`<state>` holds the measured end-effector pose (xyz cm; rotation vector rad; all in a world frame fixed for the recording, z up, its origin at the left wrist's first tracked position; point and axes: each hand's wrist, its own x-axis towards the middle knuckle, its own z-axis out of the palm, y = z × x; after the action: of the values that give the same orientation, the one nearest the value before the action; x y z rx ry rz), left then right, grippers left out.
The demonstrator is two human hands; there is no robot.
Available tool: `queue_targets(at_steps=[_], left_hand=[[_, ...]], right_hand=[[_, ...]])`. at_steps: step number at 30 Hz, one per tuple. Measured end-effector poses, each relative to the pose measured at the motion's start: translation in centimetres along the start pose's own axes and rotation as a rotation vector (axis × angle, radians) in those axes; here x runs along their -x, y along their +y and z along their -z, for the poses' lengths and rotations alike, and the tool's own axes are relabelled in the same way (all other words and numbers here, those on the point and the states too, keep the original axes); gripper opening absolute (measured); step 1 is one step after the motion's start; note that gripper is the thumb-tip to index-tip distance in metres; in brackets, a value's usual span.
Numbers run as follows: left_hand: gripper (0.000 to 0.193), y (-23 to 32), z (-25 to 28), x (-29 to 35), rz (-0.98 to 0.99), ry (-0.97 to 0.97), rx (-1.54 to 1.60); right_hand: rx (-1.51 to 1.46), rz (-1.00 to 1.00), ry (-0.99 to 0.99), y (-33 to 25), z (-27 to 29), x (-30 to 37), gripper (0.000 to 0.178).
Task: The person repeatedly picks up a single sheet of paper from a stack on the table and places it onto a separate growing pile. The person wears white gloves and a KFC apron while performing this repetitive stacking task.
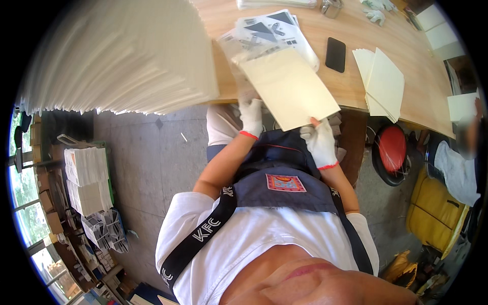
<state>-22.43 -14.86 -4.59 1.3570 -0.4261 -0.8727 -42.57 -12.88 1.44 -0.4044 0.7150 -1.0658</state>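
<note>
Cream card (290, 89) is the held piece: its far end overlaps the printed bags and its near end projects past the near edge of the counter (356, 31). At the left, a tall stack of pale sheets (127, 56) occupies the near-left part of the counter, presumably for short reach. Next, clear film (240, 76) runs along the card's left side toward the left hand (250, 116). The left hand is gloved, with fingers curled; whether it grasps the film cannot be told. Printed bags (300, 36) lie flat beyond the card, probably so that each is accessible from the front. The right hand (317, 141) grasps the card at its near-right corner, thumb on top; the body of the card extends forward and left of this grip, likely leaving the far end unobstructed. Further right, a black phone (335, 55) lies apart from the bags. Loose cards (385, 84) overhang the counter's near edge at far right.
</note>
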Motion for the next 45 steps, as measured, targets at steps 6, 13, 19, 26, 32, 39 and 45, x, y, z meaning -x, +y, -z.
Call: queue_targets(at_steps=[6,13,19,26,32,39,45], left_hand=[[0.038,3.6,2.0,2.6,-0.249,0.04,0.084],[0.029,-0.6,-0.6,-0.3,0.152,-0.188,0.298],[0.017,2.7,-1.7,1.2,0.023,-0.307,0.355],[0.023,2.5,-0.8,-0.2,0.18,-0.231,0.432],[0.037,1.2,1.1,-5.4,0.152,-0.155,0.193],[0.027,1.5,1.6,-5.5,0.222,-0.187,0.204],[0.029,0.1,0.6,1.2,0.191,-0.239,0.276]], right_hand=[[-0.061,0.029,0.073,-1.5,0.9,2.1,0.019],[0.004,-0.013,0.112,-0.8,-0.5,3.0,0.02],[-0.055,-0.018,0.134,-0.7,0.2,3.9,0.02],[0.045,0.012,0.097,-0.9,0.8,4.5,0.021],[0.172,0.049,0.087,-1.7,2.3,4.4,0.027],[0.159,-0.038,0.111,-1.8,2.1,4.7,0.022],[0.092,-0.011,0.089,-0.8,1.4,4.7,0.022]])
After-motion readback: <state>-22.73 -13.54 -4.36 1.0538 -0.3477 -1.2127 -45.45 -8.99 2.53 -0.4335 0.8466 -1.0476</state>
